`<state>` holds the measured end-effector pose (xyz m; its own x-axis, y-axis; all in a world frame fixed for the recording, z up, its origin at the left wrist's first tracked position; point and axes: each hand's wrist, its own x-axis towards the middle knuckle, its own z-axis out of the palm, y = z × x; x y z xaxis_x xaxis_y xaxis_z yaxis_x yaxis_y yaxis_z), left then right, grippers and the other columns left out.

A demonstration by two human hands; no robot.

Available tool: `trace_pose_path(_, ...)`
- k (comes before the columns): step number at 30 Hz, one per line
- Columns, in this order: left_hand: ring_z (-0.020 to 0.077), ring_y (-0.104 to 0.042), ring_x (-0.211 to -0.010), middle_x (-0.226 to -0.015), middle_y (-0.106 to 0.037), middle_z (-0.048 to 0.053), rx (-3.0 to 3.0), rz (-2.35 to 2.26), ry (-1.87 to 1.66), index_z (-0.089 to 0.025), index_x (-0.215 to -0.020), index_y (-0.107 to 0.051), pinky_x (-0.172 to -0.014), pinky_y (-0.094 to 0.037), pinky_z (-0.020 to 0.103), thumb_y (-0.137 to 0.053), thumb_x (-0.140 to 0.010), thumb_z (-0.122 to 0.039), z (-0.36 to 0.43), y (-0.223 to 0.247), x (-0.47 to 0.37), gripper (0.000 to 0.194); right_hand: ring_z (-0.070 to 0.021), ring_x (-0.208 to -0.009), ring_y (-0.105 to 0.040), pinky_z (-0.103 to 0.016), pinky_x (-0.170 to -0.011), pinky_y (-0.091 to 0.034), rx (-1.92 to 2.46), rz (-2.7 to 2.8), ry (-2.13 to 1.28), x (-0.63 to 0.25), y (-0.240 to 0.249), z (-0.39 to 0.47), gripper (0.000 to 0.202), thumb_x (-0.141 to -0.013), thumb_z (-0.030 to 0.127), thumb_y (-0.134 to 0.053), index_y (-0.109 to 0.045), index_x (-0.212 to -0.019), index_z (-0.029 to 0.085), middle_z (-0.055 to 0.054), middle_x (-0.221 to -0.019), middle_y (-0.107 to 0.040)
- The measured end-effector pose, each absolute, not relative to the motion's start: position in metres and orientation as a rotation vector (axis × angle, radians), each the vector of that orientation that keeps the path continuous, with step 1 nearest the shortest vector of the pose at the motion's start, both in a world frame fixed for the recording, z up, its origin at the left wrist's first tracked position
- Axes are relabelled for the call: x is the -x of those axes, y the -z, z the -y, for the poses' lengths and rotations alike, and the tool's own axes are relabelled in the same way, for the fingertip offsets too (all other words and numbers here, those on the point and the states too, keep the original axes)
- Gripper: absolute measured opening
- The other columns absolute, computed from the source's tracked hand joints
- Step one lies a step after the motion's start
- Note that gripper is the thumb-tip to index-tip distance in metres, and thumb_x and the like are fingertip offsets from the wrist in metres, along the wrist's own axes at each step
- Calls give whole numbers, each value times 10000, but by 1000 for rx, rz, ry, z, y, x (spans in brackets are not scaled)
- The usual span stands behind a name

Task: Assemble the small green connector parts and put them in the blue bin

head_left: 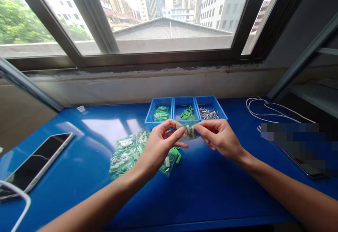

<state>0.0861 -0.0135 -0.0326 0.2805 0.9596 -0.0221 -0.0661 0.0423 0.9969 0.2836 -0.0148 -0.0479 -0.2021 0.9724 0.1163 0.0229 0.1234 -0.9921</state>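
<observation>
Between my two hands, above the blue table (pixel 211 189), a small clear plastic bag (pixel 190 132) with pale pieces inside is held by its edges. My left hand (pixel 166 138) pinches its left edge between thumb and index finger, the other fingers loosely curled. On the opposite edge, my right hand (pixel 218 135) has its thumb and fingers closed. Several filled green-tinted bags (pixel 123 158) lie in a pile beside and partly behind my left hand. A few loose green wall plugs (pixel 179 158) rest near that pile.
Three joined blue bins stand behind my hands: green bags (pixel 161 113) in the left, green plugs (pixel 188 111) in the middle, metal screws (pixel 208 113) in the right. A tablet (pixel 37 159) lies left; a white cable (pixel 260 110) and a phone (pixel 306 165) lie right.
</observation>
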Motion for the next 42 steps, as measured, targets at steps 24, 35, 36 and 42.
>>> trace_pose_path(24, 66, -411, -306, -393, -540, -67, -1366, -955, -752, -187, -765, -534, -388, -347, 160, -710, -903, -414, 12, 38, -75, 318, -70, -428, -341, -230, -414, -280, 1095, 1667, -938, -280, 47, 22, 517, -955, 377, -618, -450, -502, 193, 50, -474, -399)
trace_pose_path(35, 42, -404, -338, -542, -568, -63, -1158, -1022, -1059, -164, -952, -608, -318, -285, 128, -807, -829, -391, -37, 10, -36, 327, -96, -455, -410, -238, -442, -310, 1052, 1718, -924, -282, 43, 25, 368, -957, 356, -593, -733, -677, 162, 11, -525, -542)
trace_pose_path(36, 46, -403, -336, -565, -578, -56, -1165, -1084, -1047, -145, -1101, -621, -310, -286, 133, -789, -848, -396, -38, 11, -31, 394, -103, -471, -440, -240, -454, -328, 1053, 1736, -913, -282, 43, 25, 375, -960, 364, -592, -736, -678, 163, -2, -550, -581)
trace_pose_path(42, 123, -540, -434, -638, -620, -26, -1668, -1376, -1043, -203, -1488, -492, -375, -440, 196, -631, -972, -428, 12, 30, -16, 580, -129, -537, -531, -250, -482, -358, 1088, 1852, -853, -281, 46, 25, 374, -966, 364, -583, -745, -697, 161, -45, -639, -688)
